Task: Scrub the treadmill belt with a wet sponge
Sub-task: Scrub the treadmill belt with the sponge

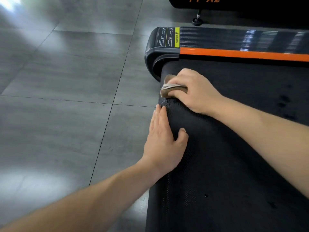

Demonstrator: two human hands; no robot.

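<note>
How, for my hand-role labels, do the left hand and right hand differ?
The left hand lies flat, fingers straight, on the treadmill belt edge; the right hand curls round the sponge. The left hand holds nothing; the right hand presses the sponge nearer the far corner. Both rest on the belt.

Sponge (173, 88) on belt (234, 164) end, side rail (234, 41) beyond, floor (66, 81) left.

Soft daylight glares off the grey floor tiles (55, 67) at left; the frame is slightly motion-blurred, edges bowed.
</note>
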